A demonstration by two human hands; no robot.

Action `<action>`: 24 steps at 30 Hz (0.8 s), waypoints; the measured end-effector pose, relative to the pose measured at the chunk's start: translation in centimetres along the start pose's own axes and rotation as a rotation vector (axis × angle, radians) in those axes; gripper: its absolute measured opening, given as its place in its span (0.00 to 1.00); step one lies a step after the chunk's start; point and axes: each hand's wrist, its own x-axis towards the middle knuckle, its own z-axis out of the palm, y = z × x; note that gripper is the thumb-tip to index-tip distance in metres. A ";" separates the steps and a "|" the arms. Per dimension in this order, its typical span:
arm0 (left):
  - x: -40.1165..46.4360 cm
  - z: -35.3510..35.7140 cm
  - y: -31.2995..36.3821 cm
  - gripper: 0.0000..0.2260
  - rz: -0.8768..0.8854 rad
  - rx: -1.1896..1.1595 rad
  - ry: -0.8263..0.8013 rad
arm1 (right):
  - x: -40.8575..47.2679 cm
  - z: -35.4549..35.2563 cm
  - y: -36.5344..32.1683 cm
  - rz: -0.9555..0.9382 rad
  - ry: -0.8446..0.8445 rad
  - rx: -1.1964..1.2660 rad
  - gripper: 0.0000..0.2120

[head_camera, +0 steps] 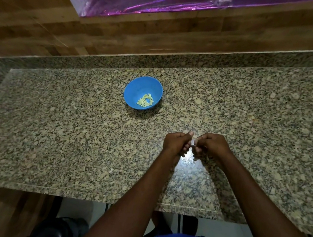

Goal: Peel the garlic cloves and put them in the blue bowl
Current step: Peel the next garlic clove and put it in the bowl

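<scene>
Both hands are held close together above the bench [52, 125], nearer its front edge than its back edge. The left hand [176, 143] is curled, and so is the right hand [210, 146]. A small pale garlic clove [194, 142] is pinched between their fingertips, and it looks as if its skin is being picked off.

The blue bowl [135, 88] is set near the middle of the bench, toward the back edge and well apart from the hands. Some peeled cloves [145, 101] are already lying in it.

A few things could go wrong. The clove is small and may be slippery, so it could be squeezed too hard and shot out of the fingers. It could then be lost on the speckled bench, where pale bits are hard to spot, or be dropped off the front edge to the floor. The bowl looks light, so it could be knocked or tipped if it is bumped when the clove is put in. Bits of skin could be carried into the bowl too.

Most of the clove is hidden by the fingers, so how much skin is left cannot be told. No pile of unpeeled garlic can be made out. Loose skins on the bench cannot be picked out from the stone pattern. The picture is a little blurred near its edges.
</scene>
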 end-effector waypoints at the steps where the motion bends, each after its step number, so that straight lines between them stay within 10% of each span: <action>1: 0.0 0.0 0.1 0.16 -0.002 -0.008 0.007 | 0.0 0.0 -0.1 0.005 0.001 0.006 0.05; 24: -1.6 -1.9 -1.8 0.06 0.280 0.652 0.324 | -0.8 -0.3 1.5 -0.036 0.110 -0.138 0.05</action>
